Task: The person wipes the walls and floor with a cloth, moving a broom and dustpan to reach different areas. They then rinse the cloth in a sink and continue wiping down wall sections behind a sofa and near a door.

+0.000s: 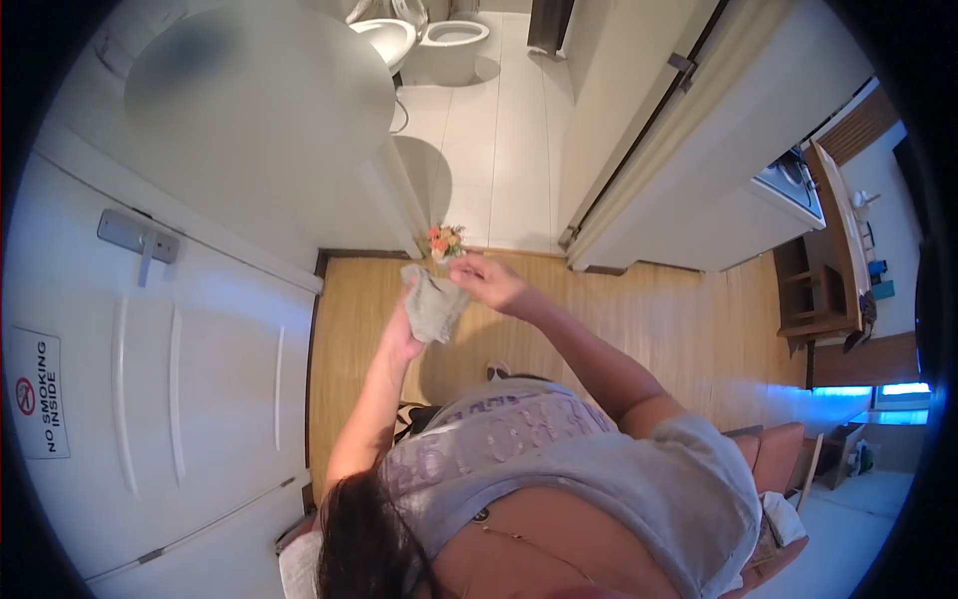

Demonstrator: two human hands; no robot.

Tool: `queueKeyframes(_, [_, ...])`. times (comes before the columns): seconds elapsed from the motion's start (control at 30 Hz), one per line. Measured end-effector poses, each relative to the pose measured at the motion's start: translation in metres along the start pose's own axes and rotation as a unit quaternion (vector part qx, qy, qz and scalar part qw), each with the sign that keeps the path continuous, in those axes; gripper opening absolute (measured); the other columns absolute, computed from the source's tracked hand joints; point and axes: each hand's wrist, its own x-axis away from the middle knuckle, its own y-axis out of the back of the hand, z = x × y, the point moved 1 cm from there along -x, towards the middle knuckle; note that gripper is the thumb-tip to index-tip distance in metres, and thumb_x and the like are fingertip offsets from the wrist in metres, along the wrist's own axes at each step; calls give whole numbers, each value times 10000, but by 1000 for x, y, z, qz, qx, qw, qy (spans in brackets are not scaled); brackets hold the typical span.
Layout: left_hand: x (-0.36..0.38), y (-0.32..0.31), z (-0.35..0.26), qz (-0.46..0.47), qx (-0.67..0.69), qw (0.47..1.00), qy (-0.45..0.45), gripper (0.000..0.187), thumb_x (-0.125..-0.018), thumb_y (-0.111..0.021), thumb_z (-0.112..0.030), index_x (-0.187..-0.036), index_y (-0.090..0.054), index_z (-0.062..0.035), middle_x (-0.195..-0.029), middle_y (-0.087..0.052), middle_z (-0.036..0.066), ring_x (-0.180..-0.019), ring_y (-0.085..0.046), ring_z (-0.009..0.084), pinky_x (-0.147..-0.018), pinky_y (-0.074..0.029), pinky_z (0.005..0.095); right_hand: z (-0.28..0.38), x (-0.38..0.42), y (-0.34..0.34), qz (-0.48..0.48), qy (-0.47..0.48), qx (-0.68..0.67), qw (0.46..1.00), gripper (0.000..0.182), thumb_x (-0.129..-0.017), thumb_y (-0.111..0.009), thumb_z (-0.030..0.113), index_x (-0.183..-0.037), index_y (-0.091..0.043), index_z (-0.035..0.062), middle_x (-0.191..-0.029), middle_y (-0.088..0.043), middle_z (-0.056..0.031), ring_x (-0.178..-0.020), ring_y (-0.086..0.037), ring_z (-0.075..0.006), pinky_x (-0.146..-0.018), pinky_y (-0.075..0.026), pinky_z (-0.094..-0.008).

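A grey cloth (435, 307) hangs over my left hand (407, 324), which holds it in front of my body. Just right of the cloth, my right hand (484, 283) has its fingers bent together at the lower edge of a small bunch of orange and peach flowers (445, 240). The flowers have a pale base, partly hidden by my right fingers. Cloth and flowers are close together, near the bathroom doorway.
A white door (220, 329) with a handle and a no smoking sign (42, 392) stands on the left. Ahead are a tiled floor (494, 150), a toilet (456, 34) and a sink (384, 42). Right are a wooden shelf (838, 250) and reddish chair (776, 464).
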Motion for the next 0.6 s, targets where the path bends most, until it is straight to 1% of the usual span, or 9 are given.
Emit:
queueKeyframes(0.03, [-12,-10,7,-10,-21,1000,14,355,-954,-393,-373,-1121,-517,-85,-1074,-601,70,-951,-596,187,-832,-495,337,-10,2,12,3,16,-9,1000,409,-882,-575,280,-1159,-521,-15,-1040,-599,-132,-961,-573,-190,-825,-452,-311])
queueKeyframes(0.07, [-24,-21,12,-20,-40,999,29,345,-954,-391,-372,-1107,-524,-94,-1056,-608,64,-936,-600,179,-823,-498,331,-9,7,23,-9,-3,-14,1000,425,-879,-579,294,-1161,-519,-19,-1038,-600,-132,-964,-571,-188,-823,-452,-311])
queueKeyframes(0.13, [-38,-50,13,-36,-94,994,51,311,-943,-439,-347,-1101,-523,-93,-1022,-610,52,-916,-602,164,-808,-498,323,-5,20,38,-31,-49,-26,998,457,-874,-587,320,-1164,-515,-26,-1035,-603,-132,-970,-567,-185,-820,-453,-313])
queueKeyframes(0.17, [-44,-64,12,-46,-120,990,56,306,-938,-453,-342,-1103,-520,-93,-1014,-610,47,-912,-603,159,-803,-499,320,-8,22,46,-36,-28,3,999,469,-867,-596,329,-1163,-518,-26,-1033,-605,-129,-932,-576,-174,-812,-455,-311])
queueKeyframes(0.27, [-79,-69,13,-52,-163,982,78,306,-926,-486,-332,-1115,-509,-93,-1003,-609,41,-895,-606,154,-791,-500,311,-26,6,73,8,-94,-3,996,373,-875,-587,273,-1125,-562,-2,-1046,-605,-101,-904,-562,-143,-796,-447,-288])
queueKeyframes(0.37, [-118,-62,-2,-59,-152,984,72,243,-931,-489,-280,-1088,-508,-96,-984,-603,30,-870,-601,139,-756,-500,295,-23,-34,107,4,-47,89,995,270,-859,-595,227,-1002,-623,0,-948,-618,-100,-817,-569,-143,-729,-456,-286])
queueKeyframes(0.47, [-166,-79,-24,-73,-136,988,31,193,-943,-463,-227,-1077,-510,-96,-972,-604,28,-854,-599,130,-734,-502,287,-13,-84,140,-54,2,93,994,225,-845,-595,196,-941,-637,-3,-855,-605,-108,-776,-568,-155,-693,-455,-286])
queueKeyframes(0.5, [-181,-84,-33,-79,-134,988,16,186,-947,-452,-212,-1078,-510,-95,-971,-605,30,-851,-600,129,-731,-503,287,-13,-104,152,-62,44,125,989,209,-844,-596,187,-927,-638,0,-796,-594,-103,-762,-571,-165,-680,-453,-287])
queueKeyframes(0.6, [-250,-88,-57,-74,-135,988,-17,191,-953,-423,-190,-1089,-507,-84,-987,-603,45,-846,-603,142,-728,-502,281,-8,-163,205,-58,83,176,979,168,-824,-597,165,-886,-640,15,-737,-586,-132,-708,-580,-253,-685,-459,-340])
